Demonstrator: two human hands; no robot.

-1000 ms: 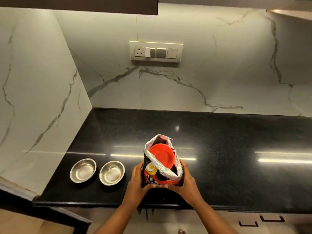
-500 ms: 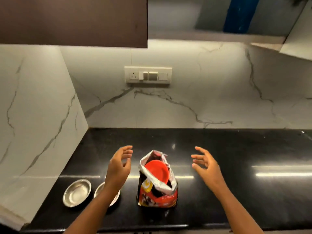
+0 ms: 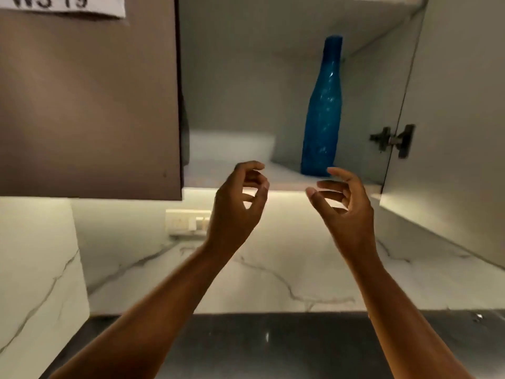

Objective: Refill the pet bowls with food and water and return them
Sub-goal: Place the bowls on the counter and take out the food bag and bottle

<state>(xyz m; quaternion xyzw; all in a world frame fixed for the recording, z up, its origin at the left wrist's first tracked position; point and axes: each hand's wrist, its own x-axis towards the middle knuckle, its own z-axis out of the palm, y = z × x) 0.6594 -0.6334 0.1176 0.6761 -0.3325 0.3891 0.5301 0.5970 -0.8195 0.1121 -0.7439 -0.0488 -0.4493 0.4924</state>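
Observation:
A tall blue bottle stands upright on the shelf of an open wall cabinet. My left hand is raised below the shelf's front edge, fingers curled and apart, holding nothing. My right hand is raised beside it, just below and in front of the bottle's base, fingers spread, empty and not touching the bottle. The steel bowls and the food bag are out of view below the frame.
The open cabinet door hangs at the right with a hinge. A closed brown cabinet door is at the left. A switch plate sits on the marble wall. The black countertop runs along the bottom.
Both hands let go of the food bag and rose toward the open cabinet. The view tilted up, so the bag and bowls left the frame and the blue bottle came into view.

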